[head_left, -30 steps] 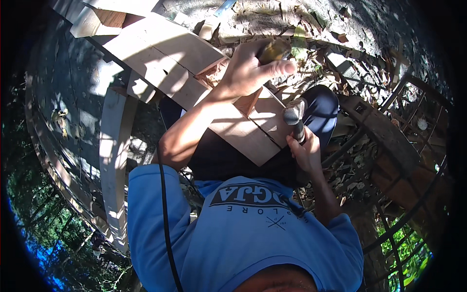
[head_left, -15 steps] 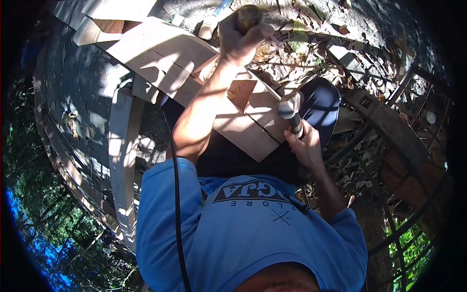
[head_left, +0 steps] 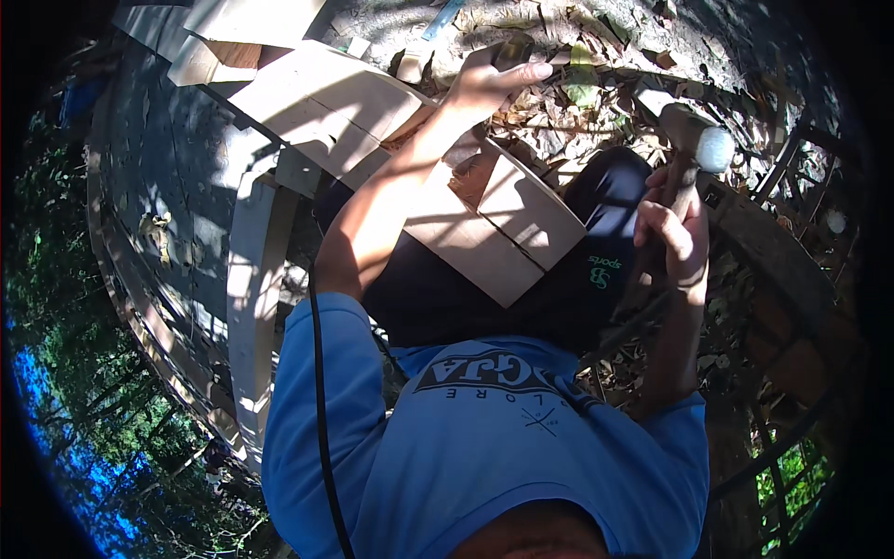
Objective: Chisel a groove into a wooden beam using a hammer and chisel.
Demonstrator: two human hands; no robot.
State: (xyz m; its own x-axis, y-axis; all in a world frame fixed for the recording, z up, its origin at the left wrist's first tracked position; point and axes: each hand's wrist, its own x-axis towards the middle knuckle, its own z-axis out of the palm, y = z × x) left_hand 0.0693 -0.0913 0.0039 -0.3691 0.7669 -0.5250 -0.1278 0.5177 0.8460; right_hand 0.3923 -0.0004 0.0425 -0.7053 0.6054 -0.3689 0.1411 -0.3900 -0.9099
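The left hand [head_left: 489, 79] closes its fingers around a small dark tool [head_left: 514, 51], held out over dry leaves [head_left: 577, 88]. The right hand [head_left: 672, 238] grips the handle of a hammer [head_left: 694, 149], its head raised above the fingers. Between both hands, pale wooden boards [head_left: 484, 233] lie across the lap. A black cord [head_left: 321, 410] hangs over the blue shirt [head_left: 484, 447].

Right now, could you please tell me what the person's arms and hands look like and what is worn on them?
Both hands, left hand and right hand, are bare: no gloves. The forearms are bare too. A blue short-sleeved shirt with a dark printed mark covers the upper arms. A thin black cable runs down over the left shoulder.
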